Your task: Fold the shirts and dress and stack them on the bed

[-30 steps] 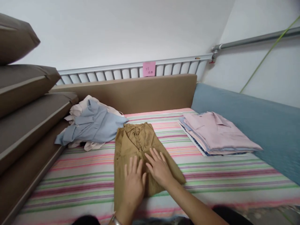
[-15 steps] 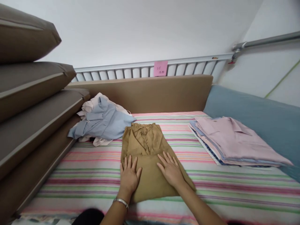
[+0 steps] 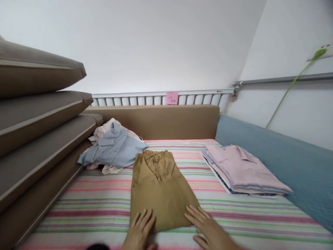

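A folded olive-brown garment (image 3: 163, 199) with a gathered edge and a tie cord at its far end lies on the striped sheet (image 3: 91, 215) in front of me. My left hand (image 3: 139, 229) is open at its near left corner, fingertips resting on the cloth. At the near right corner, my right hand (image 3: 208, 227) is also open, its fingers stretched over the fabric edge. Neither hand grips anything. Whether the garment is a top or trousers I cannot tell.
A crumpled heap with a light blue shirt (image 3: 116, 146) lies at the left. Folded clothes, a pink shirt (image 3: 241, 166) on top, are stacked at the right. Grey-brown cushions (image 3: 44, 132) rise along the left; a brown panel (image 3: 156, 121) and a blue cushion (image 3: 262, 149) border the back and right.
Both hands have slid back toward me, from the middle of the garment to its near edge. The camera view has tilted up and turned somewhat to the right.
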Tool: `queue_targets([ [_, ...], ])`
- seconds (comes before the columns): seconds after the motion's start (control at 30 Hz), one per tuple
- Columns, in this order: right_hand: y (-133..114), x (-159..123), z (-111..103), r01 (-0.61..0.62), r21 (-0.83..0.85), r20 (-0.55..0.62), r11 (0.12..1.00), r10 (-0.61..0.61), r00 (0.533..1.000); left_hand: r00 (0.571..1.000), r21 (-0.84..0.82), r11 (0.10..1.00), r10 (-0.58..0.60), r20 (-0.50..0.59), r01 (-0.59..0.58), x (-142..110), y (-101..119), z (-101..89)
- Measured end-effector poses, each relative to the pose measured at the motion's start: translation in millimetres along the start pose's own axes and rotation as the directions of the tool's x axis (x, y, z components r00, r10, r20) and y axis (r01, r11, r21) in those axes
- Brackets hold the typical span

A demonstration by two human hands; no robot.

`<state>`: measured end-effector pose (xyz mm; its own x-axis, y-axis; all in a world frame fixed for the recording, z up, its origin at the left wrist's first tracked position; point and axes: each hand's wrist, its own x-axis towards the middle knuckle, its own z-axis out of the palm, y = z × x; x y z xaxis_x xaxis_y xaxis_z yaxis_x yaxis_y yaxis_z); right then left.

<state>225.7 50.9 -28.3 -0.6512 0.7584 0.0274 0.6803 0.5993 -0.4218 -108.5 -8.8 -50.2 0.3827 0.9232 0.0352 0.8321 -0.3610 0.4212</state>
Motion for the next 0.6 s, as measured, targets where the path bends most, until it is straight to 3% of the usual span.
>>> queue_targets([
  [0.1,11.7,-15.6,13.1,-0.006,-0.042,-0.006,0.999,0.005,1.000,0.998,0.026,0.998,-0.060,0.014,0.060,-13.3,-17.1,11.0],
  [0.27,16.8,13.8,18.0,-0.104,-0.217,-0.087,0.971,0.087,0.992,0.976,0.050,0.984,-0.165,-0.139,0.173,0.8,-30.9,6.8],
  [0.4,1.4,24.7,5.0,-0.171,-0.279,-0.086,0.945,0.153,0.984,0.965,0.023,0.976,-0.208,-0.160,0.215,5.9,-26.2,-1.7],
  [0.6,-21.2,-0.7,-11.7,-0.120,-0.310,-0.073,0.943,0.102,0.992,0.962,-0.040,0.974,-0.228,-0.148,0.224,-20.2,-4.1,-16.1],
])
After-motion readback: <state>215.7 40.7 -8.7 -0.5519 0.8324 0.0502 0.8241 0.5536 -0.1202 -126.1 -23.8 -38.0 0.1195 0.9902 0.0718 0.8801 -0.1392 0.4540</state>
